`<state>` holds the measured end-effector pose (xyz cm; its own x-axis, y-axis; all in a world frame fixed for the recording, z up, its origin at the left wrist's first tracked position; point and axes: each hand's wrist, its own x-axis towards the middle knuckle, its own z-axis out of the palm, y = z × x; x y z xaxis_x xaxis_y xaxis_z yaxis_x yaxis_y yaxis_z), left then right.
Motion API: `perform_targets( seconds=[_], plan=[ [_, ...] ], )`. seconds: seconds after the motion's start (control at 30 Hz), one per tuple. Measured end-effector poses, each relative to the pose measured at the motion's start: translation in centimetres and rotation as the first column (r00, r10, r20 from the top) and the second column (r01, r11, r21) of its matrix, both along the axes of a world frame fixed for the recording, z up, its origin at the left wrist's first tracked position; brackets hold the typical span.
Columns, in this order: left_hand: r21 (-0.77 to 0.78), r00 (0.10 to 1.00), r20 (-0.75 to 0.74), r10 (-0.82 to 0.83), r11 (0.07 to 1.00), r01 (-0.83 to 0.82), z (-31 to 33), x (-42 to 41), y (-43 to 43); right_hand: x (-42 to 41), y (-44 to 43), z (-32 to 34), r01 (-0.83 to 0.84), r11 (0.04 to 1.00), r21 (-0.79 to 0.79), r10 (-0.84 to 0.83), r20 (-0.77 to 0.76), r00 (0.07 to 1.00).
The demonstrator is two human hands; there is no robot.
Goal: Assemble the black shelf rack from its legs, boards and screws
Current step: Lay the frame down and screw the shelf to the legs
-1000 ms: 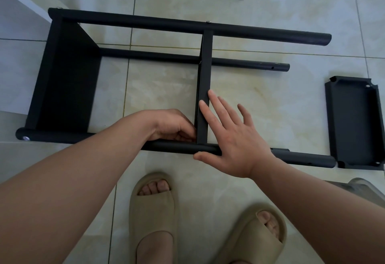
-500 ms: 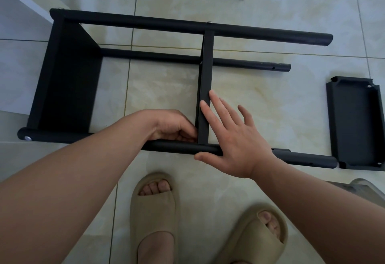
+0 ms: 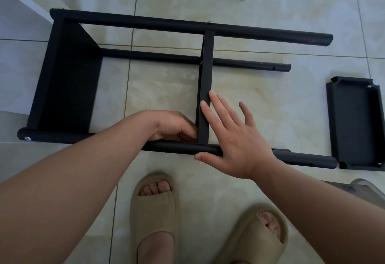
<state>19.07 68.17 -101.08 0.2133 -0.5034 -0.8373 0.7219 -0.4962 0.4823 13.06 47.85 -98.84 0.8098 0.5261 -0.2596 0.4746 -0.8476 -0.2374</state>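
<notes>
Now the rack [image 3: 133,23] lies sideways on the floor [image 3: 166,88]. The right hand [image 3: 235,140], spread flat, should keep the middle board [image 3: 206,72] square; the left hand [image 3: 173,126] curls beside it, its hold unclear.

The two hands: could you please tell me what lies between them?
The rack's middle board stands between the left hand and the right hand, at its joint with the near leg, in the head view.

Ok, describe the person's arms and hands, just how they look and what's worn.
The left forearm and right forearm are bare, no sleeves in view. The left hand and right hand wear no gloves; no ring, watch or bracelet shows.
</notes>
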Motion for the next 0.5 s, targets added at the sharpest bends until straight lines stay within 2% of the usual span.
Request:
perform_targets(
  seconds=[0.23, 0.4, 0.5],
  plan=[
    [-0.035, 0.997, -0.073, 0.011, 0.999, -0.013, -0.01, 0.16, 0.17, -0.02, 0.00, -0.02, 0.005, 1.000, 0.003, -0.005, -0.007, 1.000],
    [-0.002, 1.000, 0.024, -0.007, 1.000, 0.007, -0.07, 0.06, -0.05, -0.06, 0.04, -0.03, 0.006, 1.000, 0.009, -0.006, 0.007, 1.000],
    [-0.017, 1.000, 0.009, -0.012, 1.000, 0.012, -0.11, 0.10, 0.09, -0.07, 0.00, -0.01, 0.006, 1.000, 0.009, -0.006, 0.018, 1.000]
  ],
)
